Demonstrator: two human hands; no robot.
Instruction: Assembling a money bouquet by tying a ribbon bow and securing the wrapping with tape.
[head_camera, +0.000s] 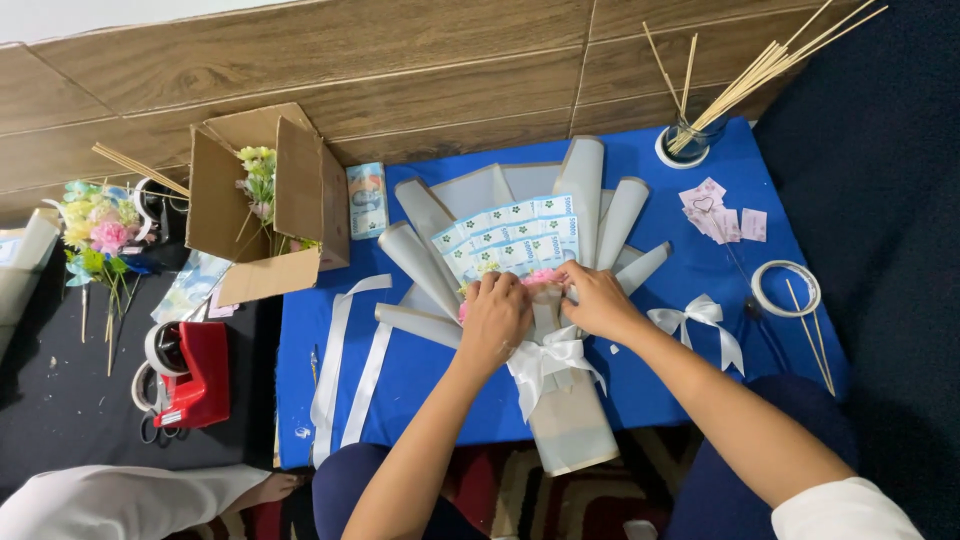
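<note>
In the head view, at the middle of the frame, a bouquet (520, 270) of fanned banknotes (510, 235) and grey paper cones (420, 262) lies on a blue cloth (430, 390) over the bench, its wrapped stem pointing toward the lower edge and tied with a white bow (548, 362). The left hand (493, 318) sits on the bouquet's neck, its grip curled and pressed together over the pink flowers (540, 276) there; the right hand (598, 298) meets it from the right, fingertips pinching at the same spot just under the notes. What exactly each pinches is hidden by the knuckles. The risks look small but real: both hands crowd the narrow neck, so a hard squeeze could crush the flowers or crease the lowest notes, and a sideways tug could skew the fan or pull a cone loose from the row. The bow lies just below the wrists, and a dragged forearm could flatten or untie it. A spare bow (700, 320) and a tape roll (785, 288) lie right of centre, near the right elbow's path, and loose ribbon (345, 350) trails left of the bouquet, where it could snag. Farther off, a box (265, 205) at upper left, a red dispenser (195, 372) at lower left and a jar of sticks (690, 140) at upper right seem safely apart.
</note>
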